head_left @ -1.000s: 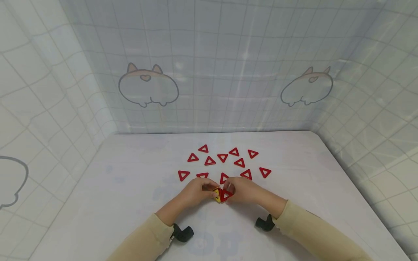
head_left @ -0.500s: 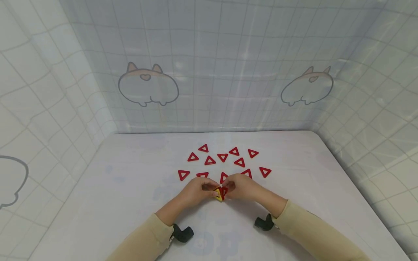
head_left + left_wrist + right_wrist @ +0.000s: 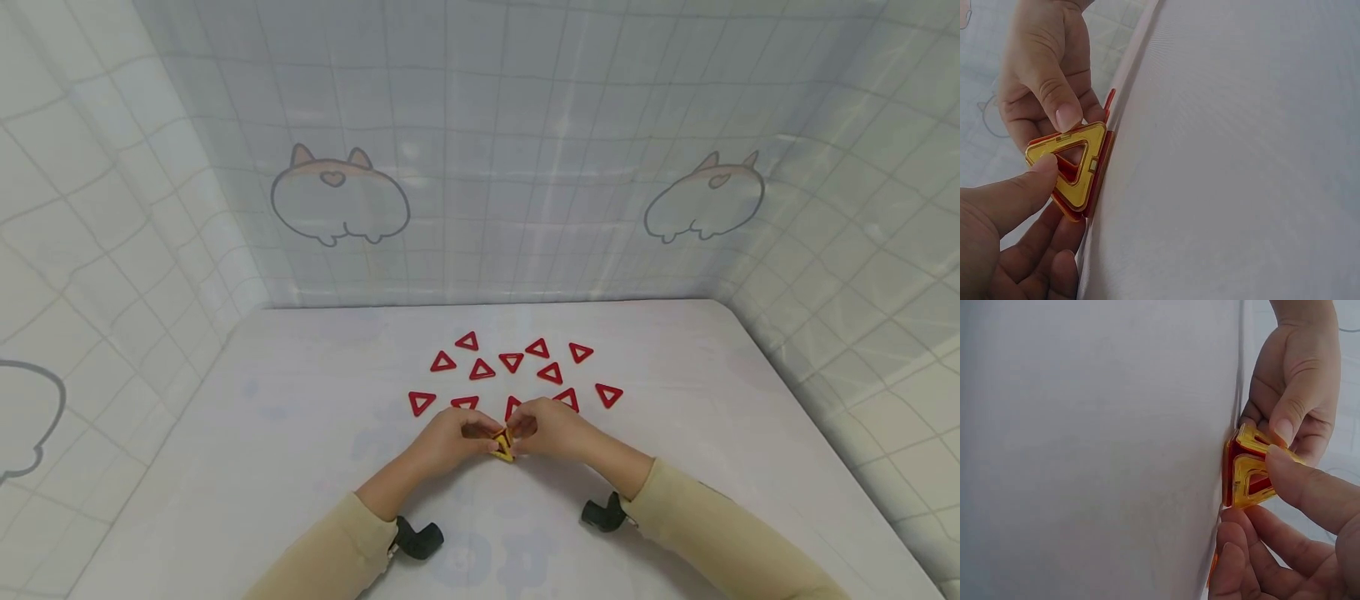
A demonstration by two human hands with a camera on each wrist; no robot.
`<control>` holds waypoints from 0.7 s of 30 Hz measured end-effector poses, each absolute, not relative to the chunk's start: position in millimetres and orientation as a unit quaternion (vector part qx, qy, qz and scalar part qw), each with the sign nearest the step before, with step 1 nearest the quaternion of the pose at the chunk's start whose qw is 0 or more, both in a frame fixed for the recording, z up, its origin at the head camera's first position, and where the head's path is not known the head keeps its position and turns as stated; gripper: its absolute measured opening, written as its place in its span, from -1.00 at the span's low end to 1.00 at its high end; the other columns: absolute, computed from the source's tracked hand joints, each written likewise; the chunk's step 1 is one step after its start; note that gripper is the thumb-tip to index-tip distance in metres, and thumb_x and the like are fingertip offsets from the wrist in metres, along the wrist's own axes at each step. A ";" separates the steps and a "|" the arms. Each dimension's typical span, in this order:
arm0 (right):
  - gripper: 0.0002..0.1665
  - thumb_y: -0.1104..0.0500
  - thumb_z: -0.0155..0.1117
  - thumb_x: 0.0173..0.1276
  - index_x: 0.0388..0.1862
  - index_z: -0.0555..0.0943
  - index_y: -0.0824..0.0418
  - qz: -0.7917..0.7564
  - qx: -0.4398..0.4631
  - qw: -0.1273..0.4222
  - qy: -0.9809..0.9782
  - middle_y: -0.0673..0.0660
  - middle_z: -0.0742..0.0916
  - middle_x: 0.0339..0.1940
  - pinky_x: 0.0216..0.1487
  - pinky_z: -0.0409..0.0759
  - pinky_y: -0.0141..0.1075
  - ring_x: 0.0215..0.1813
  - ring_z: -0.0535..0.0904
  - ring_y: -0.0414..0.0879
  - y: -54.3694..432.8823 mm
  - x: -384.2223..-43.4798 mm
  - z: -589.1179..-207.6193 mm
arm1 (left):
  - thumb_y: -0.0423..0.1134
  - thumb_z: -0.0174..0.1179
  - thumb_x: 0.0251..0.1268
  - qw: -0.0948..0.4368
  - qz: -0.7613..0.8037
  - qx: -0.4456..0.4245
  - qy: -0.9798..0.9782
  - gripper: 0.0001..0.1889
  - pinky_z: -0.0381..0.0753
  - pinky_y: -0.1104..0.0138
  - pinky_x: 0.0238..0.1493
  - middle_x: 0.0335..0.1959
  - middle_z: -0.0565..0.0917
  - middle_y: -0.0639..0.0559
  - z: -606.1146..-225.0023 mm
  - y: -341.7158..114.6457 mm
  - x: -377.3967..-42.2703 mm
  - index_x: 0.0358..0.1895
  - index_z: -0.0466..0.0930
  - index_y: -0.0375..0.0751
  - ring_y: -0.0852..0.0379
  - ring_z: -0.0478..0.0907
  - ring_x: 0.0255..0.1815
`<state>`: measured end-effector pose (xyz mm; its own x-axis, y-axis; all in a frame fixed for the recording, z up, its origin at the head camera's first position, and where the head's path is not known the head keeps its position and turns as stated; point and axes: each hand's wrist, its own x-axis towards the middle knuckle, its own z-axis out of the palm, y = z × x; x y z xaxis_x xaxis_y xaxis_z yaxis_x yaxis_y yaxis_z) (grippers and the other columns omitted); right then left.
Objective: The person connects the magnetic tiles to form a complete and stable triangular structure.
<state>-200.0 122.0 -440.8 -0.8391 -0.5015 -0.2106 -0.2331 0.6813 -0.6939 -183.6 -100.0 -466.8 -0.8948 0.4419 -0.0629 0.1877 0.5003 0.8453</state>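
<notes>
A small folded piece of yellow and red triangular magnetic tiles [image 3: 503, 455] stands between both hands near the middle of the table. My left hand [image 3: 450, 442] pinches it from the left, its thumb on a yellow triangle [image 3: 1080, 195] in the left wrist view. From the other side my right hand [image 3: 558, 430] pinches the same piece, thumb on its yellow face [image 3: 1242, 464] in the right wrist view. A red tile [image 3: 1229, 478] lines the edge by the tabletop. The fingers hide part of the piece.
Several loose red triangular tiles [image 3: 422, 395] lie flat on the white table [image 3: 300, 417], spread beyond the hands. The closest red tile [image 3: 511, 410] lies just past the fingers. A grid-patterned wall [image 3: 487, 167] rises behind the table.
The red tile that stuck out on the piece's right side has folded in, and a yellow face now shows there. The right hand has shifted slightly up and left; the left has stayed.
</notes>
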 end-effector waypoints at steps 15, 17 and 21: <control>-0.69 0.09 0.59 0.14 -0.14 0.72 0.11 -0.366 -0.204 0.226 0.879 -0.08 0.74 -0.27 -0.15 0.67 -0.27 -0.18 0.64 -0.16 124.9 -205.7 -442.1 | -0.17 0.45 0.20 0.132 0.474 0.178 0.852 -0.77 0.62 0.37 -0.15 -0.26 0.72 0.21 -470.5 -100.0 -184.3 -0.08 0.76 -0.01 0.22 0.64 -0.22; -0.67 0.10 0.58 0.16 -0.11 0.72 0.12 -0.362 -0.206 0.235 0.878 -0.08 0.74 -0.23 -0.11 0.67 -0.24 -0.14 0.65 -0.16 128.2 -206.9 -439.6 | -0.15 0.45 0.20 0.125 0.471 0.181 0.854 -0.77 0.63 0.35 -0.14 -0.22 0.71 0.21 -470.1 -98.4 -184.1 -0.07 0.75 0.00 0.21 0.63 -0.20; -0.63 0.10 0.56 0.18 -0.04 0.71 0.12 -0.346 -0.212 0.234 0.884 -0.08 0.73 -0.18 -0.05 0.65 -0.19 -0.10 0.64 -0.15 137.2 -209.9 -433.0 | -0.16 0.45 0.21 0.125 0.468 0.183 0.856 -0.75 0.63 0.33 -0.10 -0.14 0.69 0.22 -466.9 -93.2 -184.3 -0.05 0.73 0.01 0.19 0.63 -0.13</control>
<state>-209.9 137.2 -433.0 -0.8000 -0.5370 -0.2677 -0.2129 0.6712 -0.7100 -184.3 -93.2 -466.9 -0.9019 0.4300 -0.0417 0.1970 0.4954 0.8460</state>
